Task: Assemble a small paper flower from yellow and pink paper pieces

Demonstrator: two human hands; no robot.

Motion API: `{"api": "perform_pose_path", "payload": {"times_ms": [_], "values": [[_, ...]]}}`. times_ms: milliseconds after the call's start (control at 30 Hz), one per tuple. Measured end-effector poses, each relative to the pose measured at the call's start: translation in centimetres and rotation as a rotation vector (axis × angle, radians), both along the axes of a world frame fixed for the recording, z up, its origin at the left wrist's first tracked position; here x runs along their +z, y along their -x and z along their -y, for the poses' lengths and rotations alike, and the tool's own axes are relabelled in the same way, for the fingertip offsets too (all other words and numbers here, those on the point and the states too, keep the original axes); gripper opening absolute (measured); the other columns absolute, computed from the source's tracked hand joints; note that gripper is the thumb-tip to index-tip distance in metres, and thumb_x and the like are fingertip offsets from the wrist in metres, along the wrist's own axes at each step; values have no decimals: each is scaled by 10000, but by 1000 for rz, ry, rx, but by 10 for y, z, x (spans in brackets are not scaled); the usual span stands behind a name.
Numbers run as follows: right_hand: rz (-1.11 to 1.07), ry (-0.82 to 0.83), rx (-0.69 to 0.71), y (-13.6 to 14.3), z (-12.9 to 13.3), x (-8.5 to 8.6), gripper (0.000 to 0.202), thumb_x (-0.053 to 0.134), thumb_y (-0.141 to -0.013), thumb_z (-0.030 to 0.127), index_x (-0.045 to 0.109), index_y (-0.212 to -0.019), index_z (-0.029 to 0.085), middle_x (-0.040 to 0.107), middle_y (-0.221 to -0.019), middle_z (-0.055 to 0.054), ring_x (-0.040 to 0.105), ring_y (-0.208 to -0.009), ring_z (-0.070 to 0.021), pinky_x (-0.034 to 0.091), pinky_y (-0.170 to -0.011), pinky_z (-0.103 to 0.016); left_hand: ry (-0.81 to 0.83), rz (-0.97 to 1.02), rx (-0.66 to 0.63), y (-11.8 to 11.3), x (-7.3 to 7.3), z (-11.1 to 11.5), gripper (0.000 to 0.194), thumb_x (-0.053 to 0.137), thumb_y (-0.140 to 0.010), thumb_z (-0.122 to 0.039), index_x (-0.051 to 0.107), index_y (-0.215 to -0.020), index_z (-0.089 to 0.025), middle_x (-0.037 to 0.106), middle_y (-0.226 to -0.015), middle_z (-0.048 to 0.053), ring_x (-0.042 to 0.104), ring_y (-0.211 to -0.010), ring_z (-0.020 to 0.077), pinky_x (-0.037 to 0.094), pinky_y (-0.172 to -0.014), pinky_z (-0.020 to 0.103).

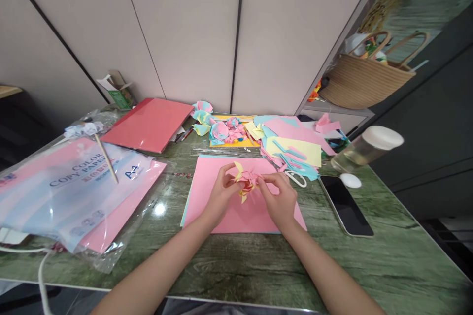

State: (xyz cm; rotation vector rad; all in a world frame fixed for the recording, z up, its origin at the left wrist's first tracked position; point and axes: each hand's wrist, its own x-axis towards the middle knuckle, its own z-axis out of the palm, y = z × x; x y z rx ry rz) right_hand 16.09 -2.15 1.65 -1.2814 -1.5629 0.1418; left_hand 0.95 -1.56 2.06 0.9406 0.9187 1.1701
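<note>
Between my two hands is a paper flower (pixel 245 183) with pink and yellow petals and a reddish centre. My left hand (pixel 223 192) is closed on its left side, thumb against the petals. From the right, my right hand (pixel 278 196) pinches a pink petal between thumb and fingertips. Both hands are over a stack of pink paper (pixel 236 219), with a bluish sheet edge showing at its left. White-handled scissors (pixel 296 178) lie just beyond my right hand, their blades hidden.
Finished-looking paper flowers (pixel 220 131) and cut paper scraps (pixel 295 150) lie at the back. Thin wires (pixel 221 151) stretch behind the stack. A phone (pixel 346 206) and a bottle (pixel 365 147) stand right; a copy paper pack (pixel 74 192) and red folder (pixel 150 125) lie left.
</note>
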Motion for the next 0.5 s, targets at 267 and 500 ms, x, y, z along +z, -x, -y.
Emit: {"api": "perform_pose_path", "payload": {"times_ms": [267, 500], "values": [[-161, 266, 103, 5, 3, 4, 123, 600, -755, 327, 614, -764, 205, 621, -746, -11, 569, -748, -158, 436, -726, -304, -4, -64, 68, -3, 3, -1, 455, 579, -604, -124, 446, -1030, -213, 544, -741, -24, 532, -695, 124, 403, -604, 218], [-252, 433, 238, 3, -1, 10, 157, 596, -753, 348, 634, -804, 203, 630, -814, -22, 577, -788, -162, 437, -744, -302, -68, -145, -36, 5, 3, -8, 459, 540, -568, -84, 441, -998, -207, 490, -732, -40, 461, -583, 85, 355, -516, 189]]}}
